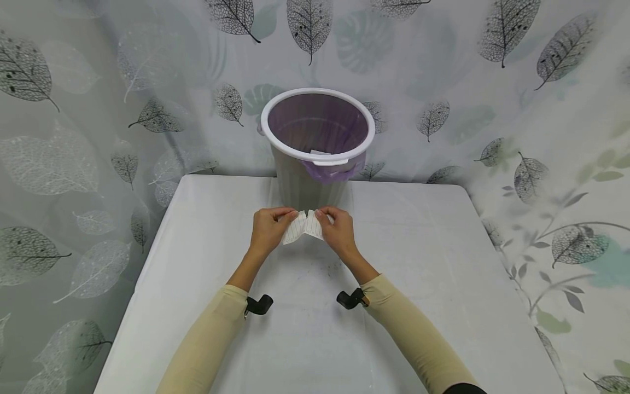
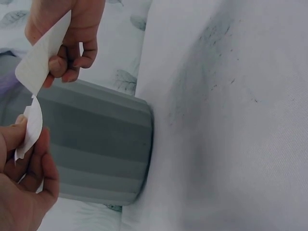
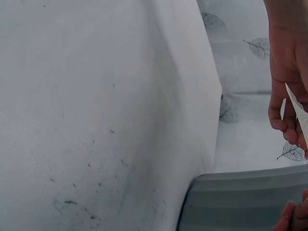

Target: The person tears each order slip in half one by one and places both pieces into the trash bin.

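A small white paper slip with faint printed lines (image 1: 314, 225) is stretched between both hands, just in front of the bin. A tear splits it from the top edge, and its two halves (image 2: 44, 53) meet only at a narrow spot in the left wrist view. My left hand (image 1: 268, 229) pinches the left half between thumb and fingers. The right half is pinched by my right hand (image 1: 337, 230). In the right wrist view the left hand (image 3: 288, 72) shows with its part of the paper, while the right hand (image 3: 294, 216) is mostly cut off.
A grey bin (image 1: 311, 186) with a white rim and a purple liner (image 1: 330, 173) stands at the table's back edge. A white scrap (image 1: 320, 152) shows inside it. The white-covered table (image 1: 418, 262) has small dark specks. Leaf-patterned curtains (image 1: 433, 65) hang behind and beside it.
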`<state>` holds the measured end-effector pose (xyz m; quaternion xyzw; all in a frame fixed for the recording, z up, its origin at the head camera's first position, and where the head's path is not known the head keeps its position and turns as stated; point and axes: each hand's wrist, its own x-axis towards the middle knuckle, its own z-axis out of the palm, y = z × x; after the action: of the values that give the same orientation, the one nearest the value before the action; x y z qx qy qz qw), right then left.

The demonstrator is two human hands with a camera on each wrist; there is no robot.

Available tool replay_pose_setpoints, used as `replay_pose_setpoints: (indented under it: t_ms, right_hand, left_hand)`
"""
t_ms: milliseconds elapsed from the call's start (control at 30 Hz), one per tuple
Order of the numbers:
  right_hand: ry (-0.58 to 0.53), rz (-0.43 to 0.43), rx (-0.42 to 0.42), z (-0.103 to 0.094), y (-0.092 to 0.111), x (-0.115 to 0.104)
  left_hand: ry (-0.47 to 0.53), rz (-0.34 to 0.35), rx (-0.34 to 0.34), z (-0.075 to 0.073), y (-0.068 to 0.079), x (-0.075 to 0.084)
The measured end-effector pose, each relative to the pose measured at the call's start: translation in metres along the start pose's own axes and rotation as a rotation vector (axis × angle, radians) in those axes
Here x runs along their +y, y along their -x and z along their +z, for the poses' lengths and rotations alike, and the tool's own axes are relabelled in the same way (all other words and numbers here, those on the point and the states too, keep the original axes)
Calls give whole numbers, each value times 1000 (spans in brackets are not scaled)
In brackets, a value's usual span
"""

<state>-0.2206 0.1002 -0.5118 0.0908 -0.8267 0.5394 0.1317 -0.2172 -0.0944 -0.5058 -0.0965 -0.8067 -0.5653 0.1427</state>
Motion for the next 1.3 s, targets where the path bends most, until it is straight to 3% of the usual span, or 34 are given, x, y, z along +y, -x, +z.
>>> replay_pose_setpoints:
  t_ms: [633,1300]
  right_hand:
    - [13,-3,20,-1,0,3]
    - [-21,-1,19,-2,0,3]
  left_hand:
    - [37,-46,2,-2,0,-3]
    - [50,-24,2,-3,-1,-4]
